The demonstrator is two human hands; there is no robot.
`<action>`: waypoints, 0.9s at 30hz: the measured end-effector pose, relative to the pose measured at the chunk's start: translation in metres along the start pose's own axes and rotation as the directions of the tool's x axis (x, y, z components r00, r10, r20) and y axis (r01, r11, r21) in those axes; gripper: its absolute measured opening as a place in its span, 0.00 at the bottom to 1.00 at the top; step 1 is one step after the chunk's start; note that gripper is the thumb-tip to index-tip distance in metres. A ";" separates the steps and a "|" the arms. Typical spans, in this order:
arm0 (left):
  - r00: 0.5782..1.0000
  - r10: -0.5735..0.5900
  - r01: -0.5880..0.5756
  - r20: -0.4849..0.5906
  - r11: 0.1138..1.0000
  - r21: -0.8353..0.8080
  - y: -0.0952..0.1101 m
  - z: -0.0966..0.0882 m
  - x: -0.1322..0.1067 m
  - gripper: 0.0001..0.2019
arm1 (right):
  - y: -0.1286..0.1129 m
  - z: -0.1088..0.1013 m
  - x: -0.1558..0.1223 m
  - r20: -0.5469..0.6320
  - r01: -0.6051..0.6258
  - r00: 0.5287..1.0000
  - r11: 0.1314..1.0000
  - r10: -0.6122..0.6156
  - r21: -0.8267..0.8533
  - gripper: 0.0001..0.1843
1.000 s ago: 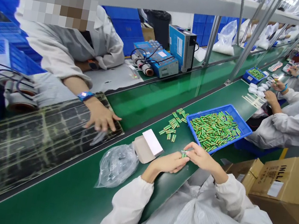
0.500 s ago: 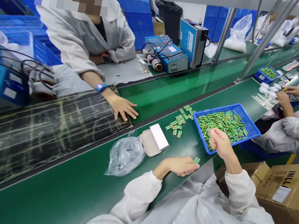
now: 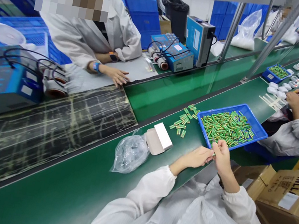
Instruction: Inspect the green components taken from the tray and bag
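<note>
My left hand [image 3: 195, 158] and my right hand [image 3: 221, 159] meet over the green belt at the near corner of a blue plastic tray [image 3: 254, 121]. The tray is heaped with green cylindrical cells [image 3: 226, 127]. My right fingers pinch something thin and small, apparently a green cell, at the tray's rim. My left fingertips reach in against my right hand, and whatever they hold is hidden. A loose pile of green cells [image 3: 184, 120] lies on the belt to the left of the tray.
A clear plastic bag [image 3: 130, 153] and a white card on a beige pouch [image 3: 159, 139] lie left of my hands. Cardboard boxes [image 3: 291, 191] stand to my right. A co-worker's hand [image 3: 115, 76] rests across the belt, and another co-worker's hands [image 3: 293, 99] work farther along.
My right hand has come back from above the tray to its near corner, and my left hand has moved up to meet it. The green cells at my left fingertips no longer show.
</note>
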State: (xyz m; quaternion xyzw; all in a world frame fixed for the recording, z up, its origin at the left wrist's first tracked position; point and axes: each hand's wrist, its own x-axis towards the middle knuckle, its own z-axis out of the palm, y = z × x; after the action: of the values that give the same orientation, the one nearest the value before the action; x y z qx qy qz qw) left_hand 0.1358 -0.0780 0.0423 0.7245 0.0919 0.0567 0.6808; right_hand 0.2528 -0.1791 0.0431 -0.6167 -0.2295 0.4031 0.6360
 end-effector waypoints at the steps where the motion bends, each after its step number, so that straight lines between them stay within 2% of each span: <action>1: 0.993 0.072 -0.063 -0.090 0.993 0.104 -0.001 0.001 0.001 0.21 | 0.001 0.004 0.000 -0.063 0.025 0.998 0.999 -0.022 0.047 0.31; 2: 0.976 0.132 -0.095 -0.172 0.973 0.209 -0.001 0.001 0.001 0.20 | 0.002 0.007 -0.001 -0.121 0.059 0.991 0.994 -0.048 0.090 0.31; 4: 0.941 0.186 -0.076 -0.282 0.930 0.361 0.000 -0.002 0.000 0.19 | 0.003 0.009 -0.001 -0.213 0.131 0.972 0.981 -0.098 0.145 0.30; 6: 0.941 0.162 -0.018 -0.298 0.900 0.435 0.004 -0.005 -0.002 0.19 | 0.002 0.005 -0.001 -0.253 0.166 0.959 0.978 -0.130 0.127 0.28; 9: 0.969 0.132 -0.006 -0.209 0.858 0.514 0.007 -0.007 -0.004 0.20 | 0.000 -0.009 0.001 -0.174 0.113 0.978 0.993 -0.115 -0.025 0.24; 14: 0.985 0.155 -0.068 -0.073 0.746 0.663 0.005 -0.008 -0.003 0.18 | -0.006 -0.024 0.004 0.024 0.024 1.000 0.964 -0.018 -0.266 0.23; 19: 0.993 0.113 -0.087 0.019 0.630 0.772 0.004 -0.004 -0.009 0.21 | -0.005 -0.022 0.007 0.072 0.004 0.997 0.943 0.021 -0.333 0.26; 21: 0.995 0.099 -0.043 -0.020 0.600 0.799 0.003 -0.002 -0.013 0.21 | -0.001 -0.018 0.010 0.074 -0.021 0.996 0.947 0.047 -0.321 0.28; 24: 0.987 0.078 0.074 -0.143 0.567 0.821 0.003 -0.002 -0.020 0.20 | 0.005 -0.010 0.015 0.081 -0.067 0.992 0.953 0.095 -0.295 0.30; 27: 0.975 0.063 0.145 -0.212 0.544 0.827 0.005 -0.005 -0.025 0.19 | 0.010 -0.003 0.018 0.062 -0.038 0.996 0.955 0.058 -0.295 0.31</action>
State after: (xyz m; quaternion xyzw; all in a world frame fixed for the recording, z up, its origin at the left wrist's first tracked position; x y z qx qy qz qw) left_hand 0.1105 -0.0786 0.0486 0.9480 0.1983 0.0686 0.2391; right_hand 0.2630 -0.1670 0.0298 -0.6953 -0.2939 0.4012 0.5189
